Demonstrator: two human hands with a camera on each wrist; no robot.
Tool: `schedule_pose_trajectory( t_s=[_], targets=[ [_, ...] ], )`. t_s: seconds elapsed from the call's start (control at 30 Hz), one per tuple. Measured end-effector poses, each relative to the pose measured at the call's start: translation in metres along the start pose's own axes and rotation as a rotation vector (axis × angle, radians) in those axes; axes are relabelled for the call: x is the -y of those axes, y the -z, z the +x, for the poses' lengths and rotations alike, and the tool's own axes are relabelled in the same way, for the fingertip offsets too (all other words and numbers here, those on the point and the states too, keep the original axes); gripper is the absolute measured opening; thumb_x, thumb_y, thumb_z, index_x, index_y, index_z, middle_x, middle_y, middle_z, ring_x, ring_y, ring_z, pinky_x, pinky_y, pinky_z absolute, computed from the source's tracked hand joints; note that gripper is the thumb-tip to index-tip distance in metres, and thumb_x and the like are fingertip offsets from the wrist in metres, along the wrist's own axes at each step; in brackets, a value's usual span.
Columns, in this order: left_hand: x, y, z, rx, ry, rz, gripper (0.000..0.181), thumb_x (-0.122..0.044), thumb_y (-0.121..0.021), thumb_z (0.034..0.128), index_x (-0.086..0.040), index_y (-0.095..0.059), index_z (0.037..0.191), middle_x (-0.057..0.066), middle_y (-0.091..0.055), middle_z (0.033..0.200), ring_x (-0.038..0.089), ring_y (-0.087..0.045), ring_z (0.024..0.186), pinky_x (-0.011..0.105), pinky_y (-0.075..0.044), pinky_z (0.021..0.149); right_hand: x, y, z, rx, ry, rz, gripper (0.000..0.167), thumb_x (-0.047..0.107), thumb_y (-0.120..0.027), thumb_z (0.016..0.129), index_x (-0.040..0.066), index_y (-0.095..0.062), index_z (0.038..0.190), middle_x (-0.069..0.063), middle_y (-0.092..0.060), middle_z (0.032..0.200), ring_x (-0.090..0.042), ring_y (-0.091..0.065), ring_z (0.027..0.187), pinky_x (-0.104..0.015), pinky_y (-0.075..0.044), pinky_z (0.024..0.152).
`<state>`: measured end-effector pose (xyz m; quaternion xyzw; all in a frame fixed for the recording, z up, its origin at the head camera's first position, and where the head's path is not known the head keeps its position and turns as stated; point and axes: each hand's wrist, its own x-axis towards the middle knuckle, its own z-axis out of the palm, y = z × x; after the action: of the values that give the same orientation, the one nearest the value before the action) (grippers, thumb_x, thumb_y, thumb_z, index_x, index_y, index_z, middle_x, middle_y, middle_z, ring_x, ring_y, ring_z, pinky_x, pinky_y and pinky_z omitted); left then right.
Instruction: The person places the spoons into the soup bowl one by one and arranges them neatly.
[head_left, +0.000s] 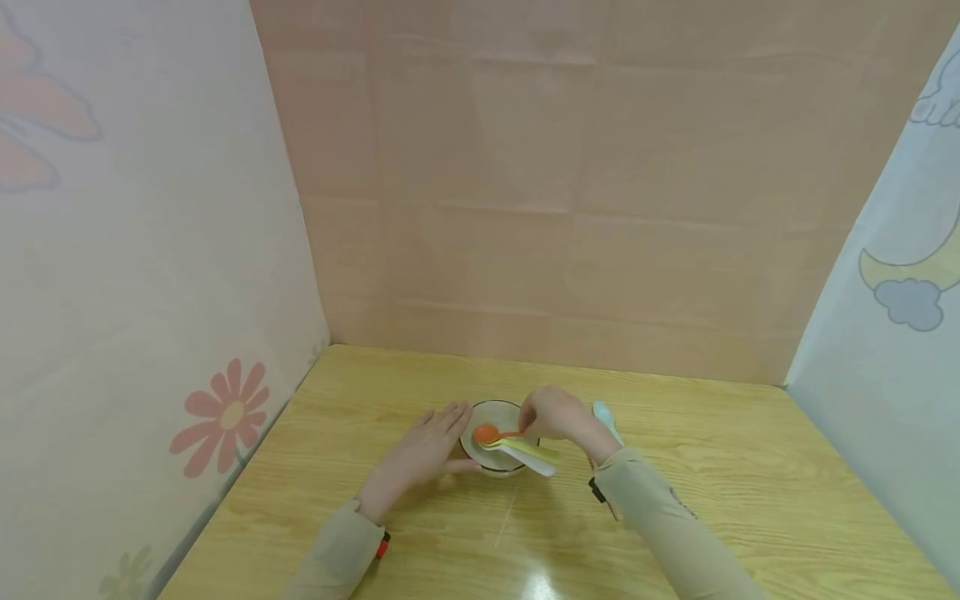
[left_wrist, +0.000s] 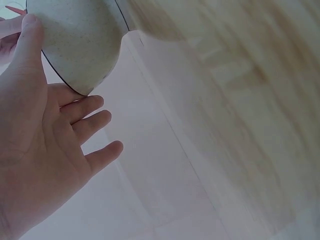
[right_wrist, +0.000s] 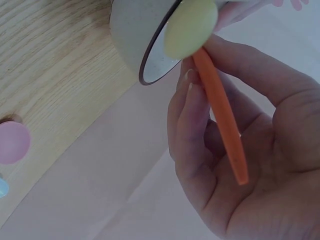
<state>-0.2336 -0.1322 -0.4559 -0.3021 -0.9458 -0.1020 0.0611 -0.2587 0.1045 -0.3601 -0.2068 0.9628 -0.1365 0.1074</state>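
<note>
A pale bowl [head_left: 491,410] with a dark rim stands on the table. My left hand [head_left: 427,450] holds its left side, thumb toward the front and fingers toward the back; in the left wrist view the other fingers of that hand [left_wrist: 60,130] spread away from the bowl's wall [left_wrist: 82,47]. My right hand [head_left: 558,412] is at the bowl's right rim, pinching the handle of an orange spoon [right_wrist: 222,117], whose head [head_left: 486,433] is over the bowl. A yellow spoon [head_left: 546,452] and a white spoon [head_left: 531,462] lean in the bowl, handles over the front-right rim.
A light blue spoon [head_left: 604,414] lies on the wood-grain table [head_left: 720,467] right of my right hand. The right wrist view shows a round pink piece [right_wrist: 12,142] near the table edge. A tan sheet [head_left: 555,208] rises behind; patterned cloths [head_left: 150,275] flank both sides.
</note>
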Motion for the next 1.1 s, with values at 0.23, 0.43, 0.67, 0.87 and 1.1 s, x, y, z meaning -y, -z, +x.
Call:
schedule_pose_trajectory(
  t_s=[0.23, 0.43, 0.67, 0.87, 1.1],
  targets=[
    [-0.0016, 0.0004, 0.0002, 0.007, 0.014, -0.015, 0.095, -0.069, -0.050, 0.0899, -0.004, -0.028, 0.156, 0.014, -0.035, 0.160, 0.032, -0.034, 0.149, 0.055, -0.036, 0.117, -0.0014, -0.0033, 0.0037, -0.006, -0.004, -0.006, 0.006, 0.006, -0.079, 0.076, 0.010, -0.075, 0.077, 0.004, -0.070, 0.076, -0.012, -0.059, 0.072, -0.029, -0.053, 0.065],
    [-0.0023, -0.0002, -0.0006, 0.010, 0.011, -0.010, 0.095, -0.069, -0.048, 0.0902, -0.004, -0.027, 0.156, 0.013, -0.035, 0.161, 0.031, -0.034, 0.149, 0.055, -0.036, 0.118, -0.0025, -0.0063, 0.0059, 0.017, -0.022, 0.015, 0.004, 0.006, -0.079, 0.076, 0.008, -0.076, 0.077, 0.004, -0.070, 0.075, -0.013, -0.058, 0.070, -0.028, -0.052, 0.063],
    [-0.0035, 0.0016, 0.0000, -0.007, 0.012, -0.017, 0.094, -0.068, -0.050, 0.0903, -0.004, -0.028, 0.156, 0.013, -0.035, 0.160, 0.032, -0.034, 0.149, 0.056, -0.037, 0.116, -0.0013, -0.0062, 0.0050, 0.022, -0.042, 0.031, 0.011, 0.002, -0.078, 0.075, 0.012, -0.074, 0.074, 0.003, -0.070, 0.076, -0.013, -0.058, 0.071, -0.028, -0.050, 0.063],
    [-0.0051, 0.0041, -0.0003, 0.000, 0.016, -0.034, 0.094, -0.066, -0.052, 0.0901, -0.004, -0.028, 0.156, 0.013, -0.035, 0.160, 0.032, -0.034, 0.149, 0.057, -0.036, 0.116, -0.0009, -0.0054, 0.0029, 0.012, -0.027, 0.026, 0.008, 0.003, -0.078, 0.076, 0.011, -0.075, 0.076, 0.003, -0.070, 0.077, -0.013, -0.058, 0.071, -0.028, -0.050, 0.062],
    [-0.0054, 0.0031, -0.0008, -0.011, 0.001, 0.005, 0.093, -0.066, -0.052, 0.0903, -0.002, -0.030, 0.155, 0.014, -0.038, 0.159, 0.032, -0.037, 0.148, 0.055, -0.038, 0.115, -0.0024, -0.0073, 0.0017, 0.001, -0.024, 0.046, 0.008, 0.005, -0.079, 0.077, 0.011, -0.074, 0.075, 0.003, -0.069, 0.076, -0.013, -0.058, 0.071, -0.028, -0.051, 0.063]
  ],
)
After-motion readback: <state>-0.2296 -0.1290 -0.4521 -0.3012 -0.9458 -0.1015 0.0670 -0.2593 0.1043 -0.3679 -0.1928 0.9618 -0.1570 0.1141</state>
